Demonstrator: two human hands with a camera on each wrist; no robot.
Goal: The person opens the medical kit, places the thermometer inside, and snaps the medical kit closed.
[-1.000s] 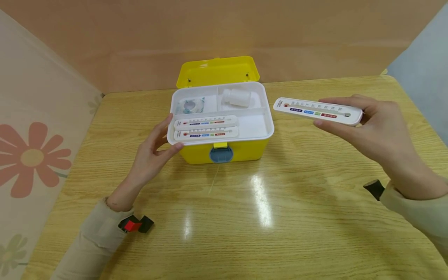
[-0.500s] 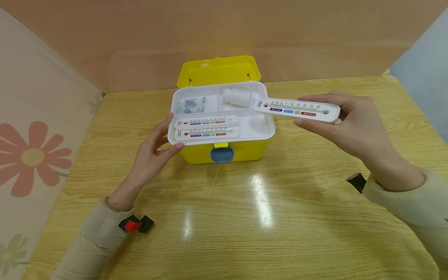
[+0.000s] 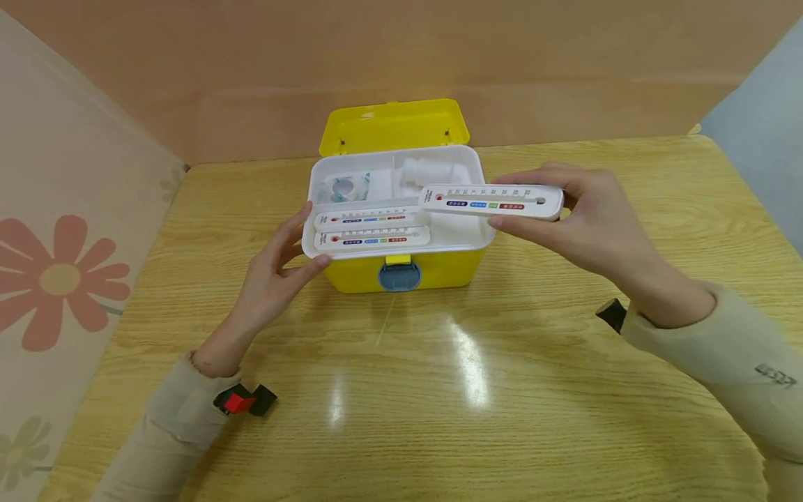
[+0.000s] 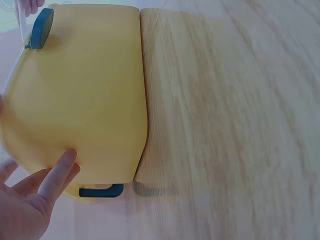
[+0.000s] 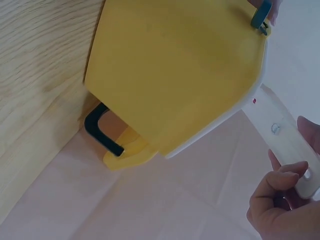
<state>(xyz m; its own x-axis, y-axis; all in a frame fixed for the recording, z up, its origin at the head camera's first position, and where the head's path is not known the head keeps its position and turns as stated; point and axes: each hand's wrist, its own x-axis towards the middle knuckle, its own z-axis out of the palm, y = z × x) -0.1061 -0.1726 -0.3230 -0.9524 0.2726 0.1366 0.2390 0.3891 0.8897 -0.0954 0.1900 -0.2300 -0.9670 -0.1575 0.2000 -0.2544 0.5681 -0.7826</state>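
Observation:
A yellow box point(image 3: 401, 273) with its lid point(image 3: 394, 125) up stands on the wooden table point(image 3: 477, 390); its white tray point(image 3: 467, 240) holds two white thermometers point(image 3: 370, 229), a clear packet point(image 3: 341, 188) and a small white bottle point(image 3: 426, 170). My right hand point(image 3: 586, 216) pinches a third thermometer point(image 3: 492, 200) by its right end, level above the tray's right side. My left hand point(image 3: 272, 268), fingers straight, touches the tray's front-left corner. The left wrist view shows the box side point(image 4: 80, 95) against my fingers point(image 4: 57, 172). In the right wrist view the held thermometer point(image 5: 282, 145) pokes past the tray rim.
A beige wall point(image 3: 401, 63) rises behind the table, with a flowered cloth point(image 3: 56, 279) on the left. The box has a blue latch point(image 3: 398, 276) at the front. Bare tabletop stretches in front of the box toward me.
My right hand has carried the thermometer leftward from beside the box to above the tray's right part. The left hand has stayed at the tray corner.

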